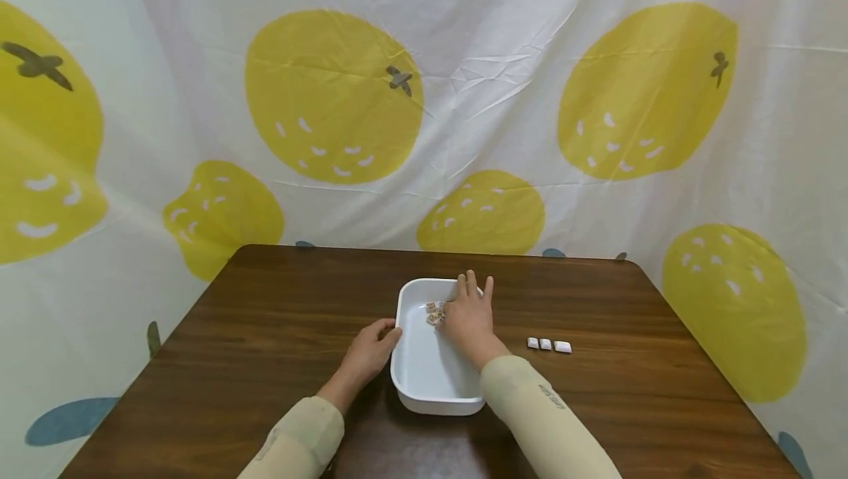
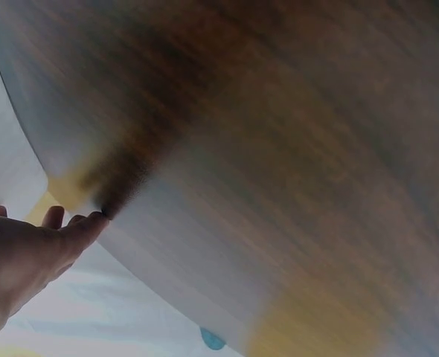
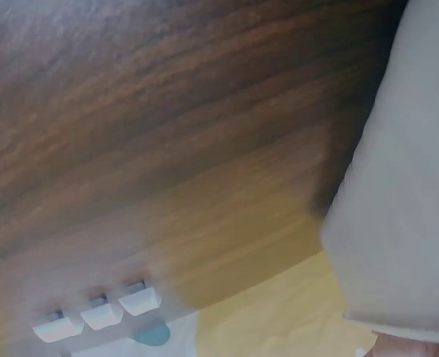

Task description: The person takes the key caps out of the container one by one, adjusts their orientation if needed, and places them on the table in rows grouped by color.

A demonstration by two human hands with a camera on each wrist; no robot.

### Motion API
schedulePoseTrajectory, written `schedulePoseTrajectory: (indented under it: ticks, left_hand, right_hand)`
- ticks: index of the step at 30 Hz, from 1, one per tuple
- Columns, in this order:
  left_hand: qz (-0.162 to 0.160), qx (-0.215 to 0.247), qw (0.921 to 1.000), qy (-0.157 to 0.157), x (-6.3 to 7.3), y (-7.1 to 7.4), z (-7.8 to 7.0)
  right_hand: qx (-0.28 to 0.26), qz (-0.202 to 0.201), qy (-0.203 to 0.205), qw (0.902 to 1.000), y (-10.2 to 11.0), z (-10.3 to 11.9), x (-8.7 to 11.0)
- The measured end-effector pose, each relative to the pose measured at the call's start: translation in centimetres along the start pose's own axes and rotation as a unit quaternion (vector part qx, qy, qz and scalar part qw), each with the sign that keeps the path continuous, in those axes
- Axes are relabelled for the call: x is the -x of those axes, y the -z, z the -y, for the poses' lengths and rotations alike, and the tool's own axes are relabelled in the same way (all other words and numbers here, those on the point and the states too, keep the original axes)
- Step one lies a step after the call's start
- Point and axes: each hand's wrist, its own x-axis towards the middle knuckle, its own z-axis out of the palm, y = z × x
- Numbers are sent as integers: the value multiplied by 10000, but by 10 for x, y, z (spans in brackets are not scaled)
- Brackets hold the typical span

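Loose left fingers at roomy tray's edge; right fingers part-spread inside, hold unclear.

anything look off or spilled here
Nothing looks spilled or damaged. Three white pieces sit in a row on the table, right of the white tray; small tan pieces lie clustered inside it. The only mild oddity is the lemon-print curtain behind, which is creased.

White tub, rectangular with rounded corners and a lipped rim; stands upright, open side up, on the table, long sides running front to back. Inside, toward the far end, small tan pieces, loosely clustered on the bottom, partly hidden.
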Motion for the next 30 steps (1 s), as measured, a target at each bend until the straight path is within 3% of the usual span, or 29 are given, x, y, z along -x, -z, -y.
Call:
schedulePoseTrajectory:
  ticks: [7, 30]
  left_hand:
    - [-32, -51, 10000, 13, -1, 0, -2]
    - [-62, -157, 9998, 63, -1, -1, 0]
  right_hand:
    - [280, -170, 115, 9994, -3, -1, -2]
    - [217, -235, 221, 9992, -1, 0, 5]
